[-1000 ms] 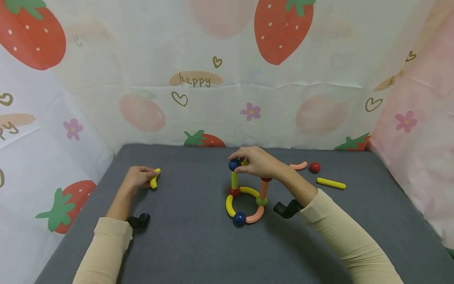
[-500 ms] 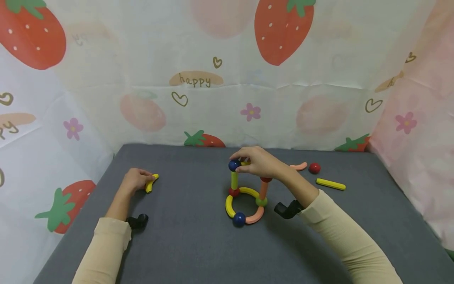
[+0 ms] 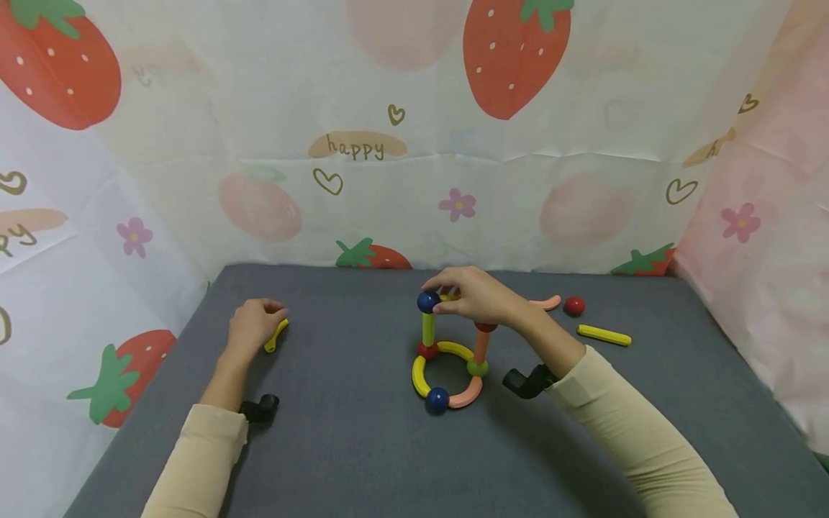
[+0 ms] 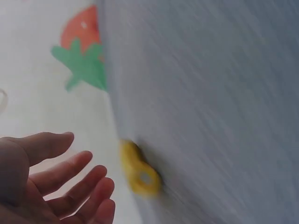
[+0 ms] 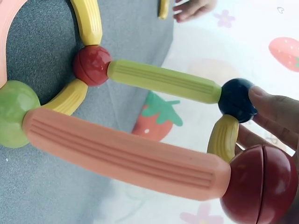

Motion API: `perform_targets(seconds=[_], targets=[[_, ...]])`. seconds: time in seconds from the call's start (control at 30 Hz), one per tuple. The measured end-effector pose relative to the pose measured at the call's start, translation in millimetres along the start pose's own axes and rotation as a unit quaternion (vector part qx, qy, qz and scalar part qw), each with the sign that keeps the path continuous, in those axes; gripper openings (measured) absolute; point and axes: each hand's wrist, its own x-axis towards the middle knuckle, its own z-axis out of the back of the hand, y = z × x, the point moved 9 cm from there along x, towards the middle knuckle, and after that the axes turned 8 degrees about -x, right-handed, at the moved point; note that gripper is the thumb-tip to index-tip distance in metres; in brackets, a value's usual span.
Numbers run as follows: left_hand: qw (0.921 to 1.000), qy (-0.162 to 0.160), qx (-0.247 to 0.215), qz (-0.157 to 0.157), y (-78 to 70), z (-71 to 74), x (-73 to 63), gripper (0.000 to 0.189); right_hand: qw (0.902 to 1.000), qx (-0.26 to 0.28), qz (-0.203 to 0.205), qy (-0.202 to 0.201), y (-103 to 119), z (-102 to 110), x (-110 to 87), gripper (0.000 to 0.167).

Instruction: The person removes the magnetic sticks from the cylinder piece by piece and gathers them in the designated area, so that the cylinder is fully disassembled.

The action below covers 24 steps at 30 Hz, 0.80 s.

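Note:
My left hand hovers at the left of the table with relaxed, parted fingers. Just beyond its fingertips lies a short curved yellow magnetic rod, its round end facing up in the left wrist view. My right hand pinches a blue magnetic ball at the top of a standing structure. A light green rod links that ball to a red ball in the base ring. A salmon rod runs from a green ball to an upper red ball. A curved yellow rod joins the two top balls.
Beyond the right forearm lie a curved salmon rod, a loose red ball and a straight yellow rod. At the ring's near side sits another blue ball. Printed strawberry cloth hangs behind the grey table.
The left hand has let go of the curved yellow rod, which now lies on the table, and has lifted slightly off it. The right hand keeps its hold on the blue ball.

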Motion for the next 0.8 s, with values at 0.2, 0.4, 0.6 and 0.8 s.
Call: perform_targets(seconds=[0.2, 0.4, 0.6, 0.8], targets=[[0.9976, -0.009, -0.026, -0.063, -51.0, -12.8, -9.4, 0.036, 1.0000, -0.002, -0.003, -0.007, -3.7, 3.9, -3.7, 0.035], [0.9883, -0.002, -0.065, -0.138, -97.1, -40.7, -25.6, 0.034, 0.9999, 0.001, -0.016, 0.000, -8.9, 3.4, -6.1, 0.036], [0.9630, -0.022, -0.093, -0.252, -150.5, -58.5, -51.6, 0.031, 0.9995, 0.015, -0.029, 0.004, -16.5, 4.9, -9.8, 0.037], [0.9374, 0.010, -0.198, -0.286, -181.2, -74.8, -61.9, 0.036, 0.9982, 0.044, -0.039, 0.007, -22.0, 4.5, -8.0, 0.037]])
